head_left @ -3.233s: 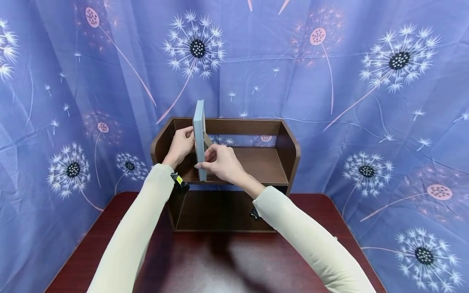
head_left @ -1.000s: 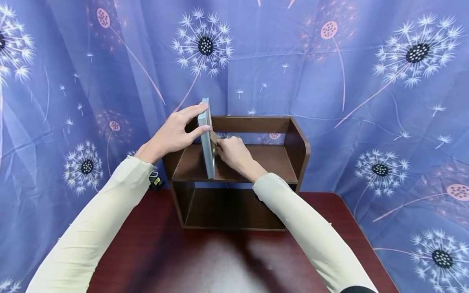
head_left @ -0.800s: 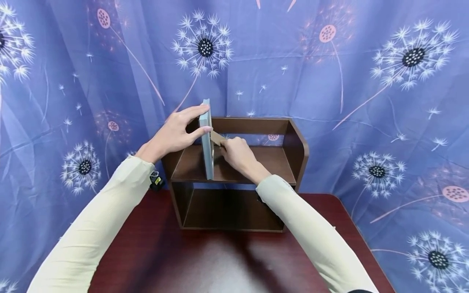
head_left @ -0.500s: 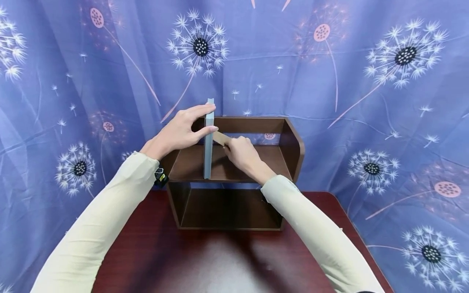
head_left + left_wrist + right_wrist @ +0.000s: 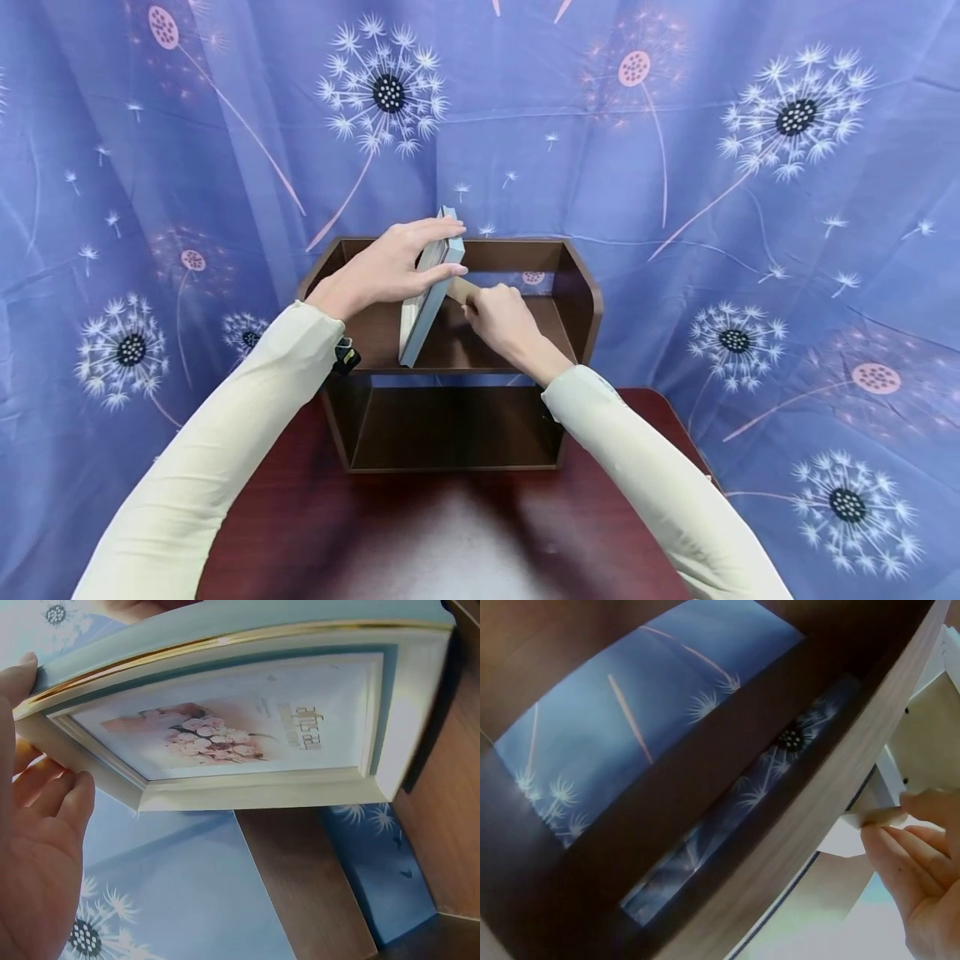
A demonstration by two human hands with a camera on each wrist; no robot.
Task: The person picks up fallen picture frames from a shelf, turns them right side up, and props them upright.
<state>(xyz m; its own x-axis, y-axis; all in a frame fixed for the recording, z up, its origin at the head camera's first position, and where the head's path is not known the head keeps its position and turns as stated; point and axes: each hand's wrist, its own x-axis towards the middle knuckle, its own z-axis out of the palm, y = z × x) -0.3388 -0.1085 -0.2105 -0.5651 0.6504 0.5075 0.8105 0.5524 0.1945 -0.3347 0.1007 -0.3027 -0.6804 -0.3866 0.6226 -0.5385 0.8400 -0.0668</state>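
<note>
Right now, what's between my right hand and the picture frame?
A tan strip: your right hand pinches one end, and the strip runs toward the back of the picture frame. The head view shows it.

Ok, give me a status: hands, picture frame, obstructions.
Left hand holding picture frame near its top; right hand pinching its easel leg. Frame tilted, at front edge of upper shelf. No obstruction visible.

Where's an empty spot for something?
The lower compartment of the brown wooden shelf looks bare between its side walls. So does the maroon table in front, between the cream sleeves, and the upper deck beside the right wall. It's crowded where the left hand grips the pale-blue rectangular picture frame and the right hand pinches its tan leg.
</note>
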